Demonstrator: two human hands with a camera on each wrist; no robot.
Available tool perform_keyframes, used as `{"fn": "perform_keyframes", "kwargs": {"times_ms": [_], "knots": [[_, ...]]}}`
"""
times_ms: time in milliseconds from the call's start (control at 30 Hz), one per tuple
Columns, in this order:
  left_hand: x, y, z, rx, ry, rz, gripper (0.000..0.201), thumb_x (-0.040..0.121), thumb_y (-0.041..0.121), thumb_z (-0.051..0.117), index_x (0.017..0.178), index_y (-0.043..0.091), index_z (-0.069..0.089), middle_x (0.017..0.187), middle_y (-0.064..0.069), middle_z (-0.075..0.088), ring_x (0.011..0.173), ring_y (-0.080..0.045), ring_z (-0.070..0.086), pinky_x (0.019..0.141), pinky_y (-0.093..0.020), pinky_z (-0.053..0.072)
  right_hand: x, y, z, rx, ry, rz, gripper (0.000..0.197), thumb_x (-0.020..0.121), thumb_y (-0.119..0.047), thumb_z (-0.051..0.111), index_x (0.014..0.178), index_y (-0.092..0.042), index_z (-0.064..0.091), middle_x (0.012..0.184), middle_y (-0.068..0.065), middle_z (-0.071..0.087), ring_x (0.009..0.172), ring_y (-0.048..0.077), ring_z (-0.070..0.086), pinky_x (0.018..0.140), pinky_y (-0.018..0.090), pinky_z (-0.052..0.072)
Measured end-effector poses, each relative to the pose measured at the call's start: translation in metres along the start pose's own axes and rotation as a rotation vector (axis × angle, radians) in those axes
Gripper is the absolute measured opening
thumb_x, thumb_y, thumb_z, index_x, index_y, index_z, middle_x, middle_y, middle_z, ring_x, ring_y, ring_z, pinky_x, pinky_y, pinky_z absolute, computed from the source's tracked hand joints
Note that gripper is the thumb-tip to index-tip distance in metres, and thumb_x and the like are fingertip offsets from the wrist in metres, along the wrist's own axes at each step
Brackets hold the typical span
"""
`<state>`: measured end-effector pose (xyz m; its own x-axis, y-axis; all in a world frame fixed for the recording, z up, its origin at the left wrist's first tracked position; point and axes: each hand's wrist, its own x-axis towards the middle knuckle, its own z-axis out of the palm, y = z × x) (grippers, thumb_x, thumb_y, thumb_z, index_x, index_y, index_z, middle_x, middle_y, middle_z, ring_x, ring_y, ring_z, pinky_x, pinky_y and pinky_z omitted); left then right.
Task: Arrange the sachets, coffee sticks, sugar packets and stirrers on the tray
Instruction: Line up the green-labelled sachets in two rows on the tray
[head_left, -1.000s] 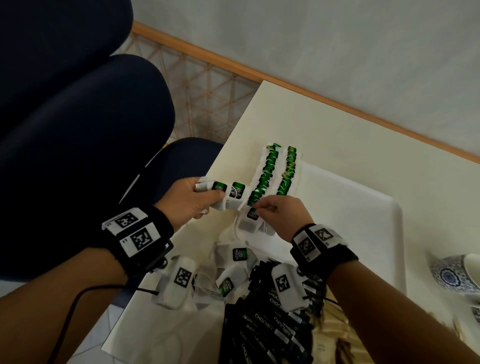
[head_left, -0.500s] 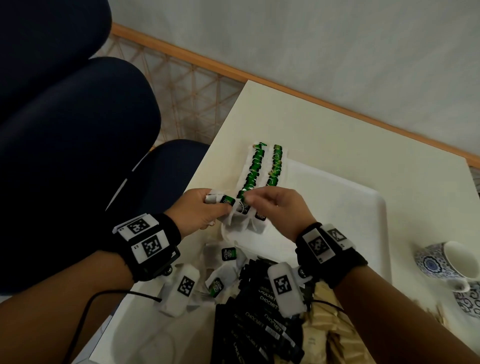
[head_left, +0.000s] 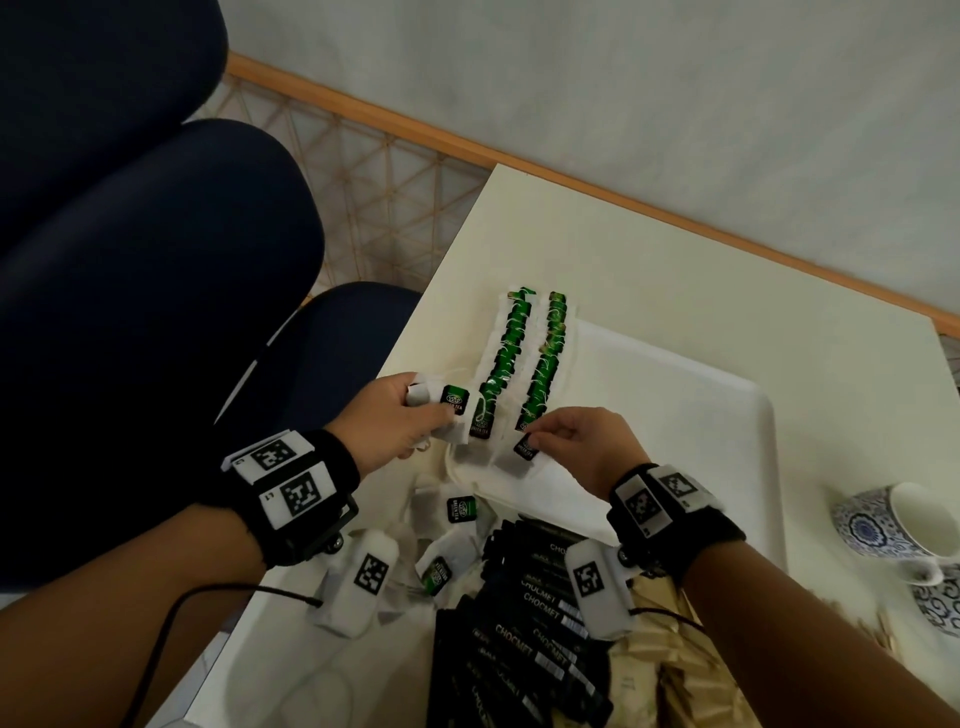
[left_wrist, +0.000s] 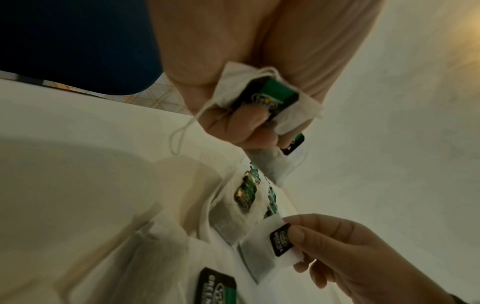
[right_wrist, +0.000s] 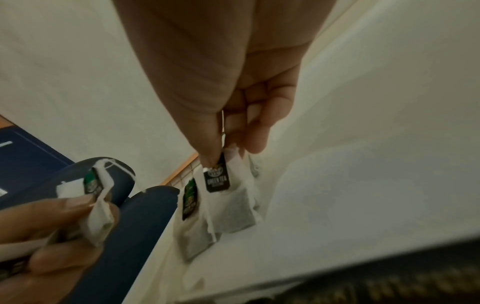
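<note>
Left hand (head_left: 387, 423): fingers curled round a small bunch of green tea sachets (head_left: 447, 408), tags showing beside the thumb, a loose string hanging below the fist.

Right hand (head_left: 582, 441): thumb and forefinger pinch the black tag of a single tea sachet (head_left: 519, 452); its bag lies on the white tray (head_left: 701, 415), at the near end of the right-hand row.

Two rows of sachets (head_left: 530, 358): overlapping, green tags up, running away from both grips along the tray's left edge.

Loose sachets (head_left: 457, 512): scattered near the left wrist.

Black coffee sticks (head_left: 524, 634): heaped beneath the right wrist, brown sugar packets (head_left: 670, 675) beside them.

Patterned cup (head_left: 893, 525): on the table, well apart from the right hand.
</note>
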<state>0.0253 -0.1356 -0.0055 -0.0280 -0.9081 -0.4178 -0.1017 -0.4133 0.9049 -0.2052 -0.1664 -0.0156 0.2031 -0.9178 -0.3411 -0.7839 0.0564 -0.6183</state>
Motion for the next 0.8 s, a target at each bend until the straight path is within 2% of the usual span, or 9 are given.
{"fn": "perform_keyframes", "kwargs": {"times_ms": [100,200,267,367,433,567,633,733,800], "knots": [[0.000,-0.002,0.002,0.027,-0.027,0.006,0.003,0.085,0.010,0.068,0.085,0.010,0.065,0.070,-0.004,0.061,0.052,-0.010,0.046,0.046,-0.023,0.035,0.003,-0.001,-0.001,-0.048,0.010,0.005,0.011,0.089,-0.029,0.063,0.095,-0.029,0.072,0.084,-0.010,0.066,0.078,0.005,0.057,0.069,0.019,0.043],[-0.001,-0.004,0.005,0.062,-0.043,-0.009,0.007,0.081,0.014,0.074,0.083,0.013,0.067,0.065,0.001,0.060,0.054,-0.010,0.046,0.048,-0.022,0.036,0.002,-0.004,-0.002,-0.090,0.045,-0.023,0.014,0.089,-0.033,0.061,0.099,-0.030,0.071,0.094,-0.007,0.067,0.086,0.009,0.058,0.080,0.028,0.049],[-0.001,-0.004,0.009,0.063,-0.060,-0.020,0.007,0.081,0.015,0.075,0.083,0.015,0.067,0.057,0.008,0.057,0.052,-0.009,0.046,0.047,-0.020,0.036,-0.003,-0.008,-0.004,-0.080,0.107,-0.080,0.017,0.090,-0.035,0.059,0.101,-0.030,0.071,0.093,-0.011,0.062,0.080,0.002,0.053,0.076,0.023,0.045],[-0.003,-0.003,0.017,0.026,-0.088,-0.023,0.007,0.083,0.008,0.071,0.083,0.012,0.065,0.048,0.013,0.055,0.044,-0.001,0.046,0.042,-0.013,0.035,-0.013,-0.021,-0.005,0.100,0.131,-0.141,0.017,0.090,-0.037,0.061,0.099,-0.028,0.072,0.083,-0.018,0.063,0.074,-0.008,0.055,0.065,0.006,0.039],[-0.004,-0.001,0.022,-0.003,-0.120,-0.019,0.007,0.085,0.002,0.067,0.085,0.009,0.063,0.044,0.013,0.055,0.038,0.003,0.047,0.040,-0.010,0.034,-0.020,-0.031,-0.003,0.231,0.060,-0.168,0.015,0.086,-0.032,0.067,0.099,-0.026,0.072,0.079,-0.017,0.066,0.070,-0.010,0.056,0.064,0.003,0.040],[-0.010,0.004,0.029,-0.022,-0.155,-0.031,0.006,0.090,0.003,0.062,0.096,0.004,0.063,0.043,0.012,0.055,0.037,0.003,0.049,0.039,-0.009,0.035,-0.024,-0.034,0.000,0.254,-0.012,-0.168,0.011,0.085,-0.015,0.069,0.094,-0.019,0.073,0.071,-0.016,0.065,0.060,-0.010,0.055,0.059,0.003,0.039],[-0.009,0.003,0.027,-0.008,-0.135,-0.063,0.009,0.092,0.009,0.058,0.099,0.008,0.064,0.053,0.009,0.057,0.040,0.000,0.046,0.041,-0.015,0.036,-0.023,-0.028,0.000,0.223,-0.033,-0.126,0.009,0.085,-0.016,0.069,0.090,-0.023,0.073,0.067,-0.017,0.064,0.057,-0.008,0.054,0.058,0.004,0.040],[-0.005,-0.002,0.020,-0.033,-0.073,-0.124,0.010,0.089,0.009,0.047,0.089,0.008,0.057,0.084,-0.006,0.054,0.049,-0.011,0.042,0.046,-0.023,0.032,-0.021,-0.017,0.001,0.131,-0.078,-0.042,0.009,0.086,-0.021,0.068,0.088,-0.029,0.072,0.066,-0.016,0.063,0.060,-0.001,0.054,0.060,0.012,0.045],[-0.004,-0.004,0.016,-0.067,-0.047,-0.149,0.012,0.090,0.009,0.042,0.086,0.008,0.053,0.086,-0.008,0.054,0.051,-0.013,0.043,0.046,-0.024,0.032,-0.019,-0.010,0.002,0.079,-0.075,0.000,0.009,0.086,-0.022,0.067,0.086,-0.031,0.070,0.067,-0.016,0.064,0.066,0.005,0.058,0.068,0.020,0.049]]}}
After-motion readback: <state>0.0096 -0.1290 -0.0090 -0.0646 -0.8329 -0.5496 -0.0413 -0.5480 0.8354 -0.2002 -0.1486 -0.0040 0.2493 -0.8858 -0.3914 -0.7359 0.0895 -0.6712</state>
